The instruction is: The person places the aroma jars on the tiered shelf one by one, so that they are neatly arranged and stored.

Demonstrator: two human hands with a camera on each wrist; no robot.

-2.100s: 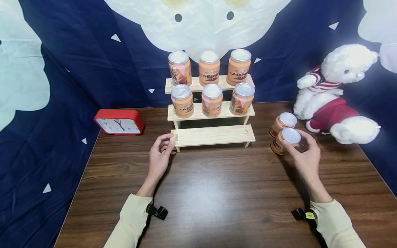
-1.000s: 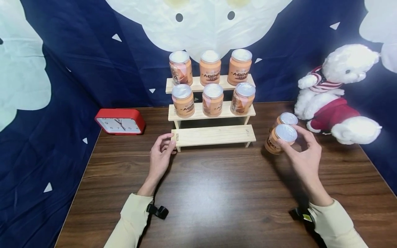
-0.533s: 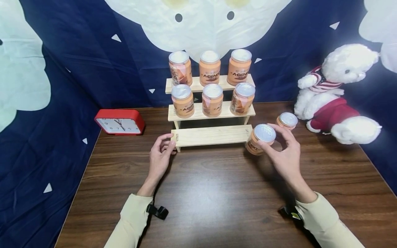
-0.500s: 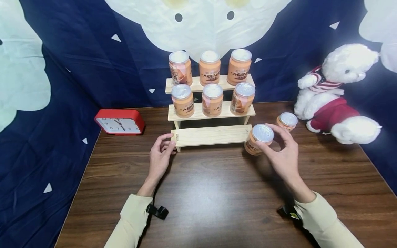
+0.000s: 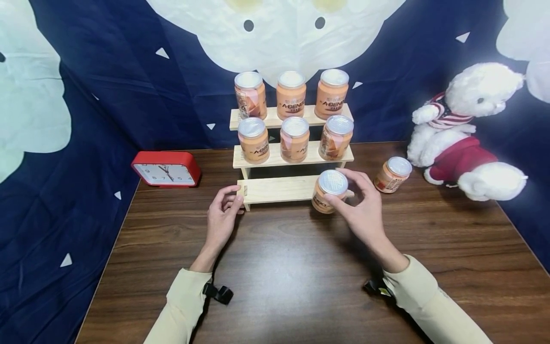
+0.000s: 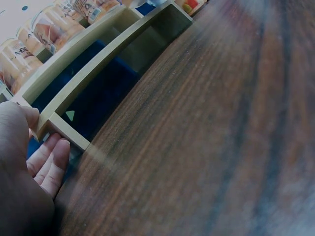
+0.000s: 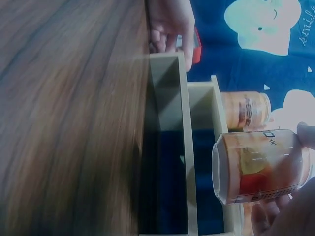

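In the head view my right hand [image 5: 366, 212] holds an orange-labelled jar [image 5: 327, 195] with a silver lid, thumb and fingers near its top. The jar is over the right part of the lowest step of a three-step wooden stand [image 5: 277, 189]. In the right wrist view the jar [image 7: 261, 164] is clear of the step, its base in mid-air. My left hand [image 5: 222, 215] pinches the left end of that lowest step, thumb on top; the left wrist view shows fingers [image 6: 51, 162] by the end leg. Several similar jars [image 5: 294, 139] stand on the two upper steps.
Another jar [image 5: 392, 176] stands on the brown wooden table [image 5: 275, 286] right of the stand. Beyond it lies a white plush toy [image 5: 464, 129] in red clothes. A red clock [image 5: 165, 169] is at the left. Blue patterned cloth [image 5: 107, 110] hangs behind.
My right hand has lifted the jar from beside the other loose jar and carried it left to the lowest step. My left hand has stayed at the step's end.
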